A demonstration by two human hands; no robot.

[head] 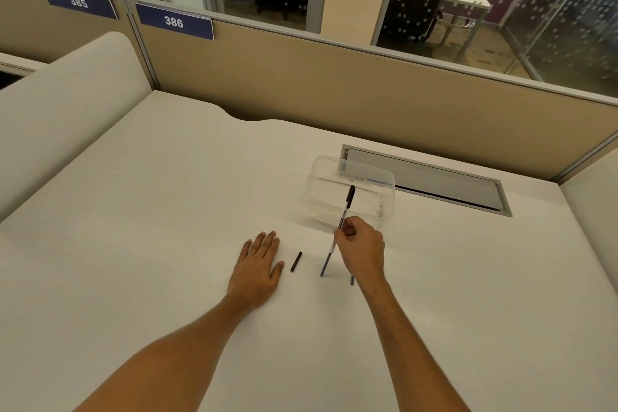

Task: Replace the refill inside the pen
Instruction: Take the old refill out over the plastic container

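My right hand (363,249) grips a slim pen (341,221) near its middle and holds it almost upright, its black end up and its lower tip touching the white desk (167,211). A short black pen piece (296,261) lies on the desk between my hands. Flat on the desk, palm down, my left hand (259,269) rests just left of that piece and touches nothing else. A short dark stub (352,280) shows below my right wrist; most of it is hidden.
A clear plastic container (351,192) stands just behind my right hand. A grey cable hatch (424,179) is set into the desk behind it. Beige partition panels (334,94) close off the far edge, and a padded divider (67,94) lines the left side.
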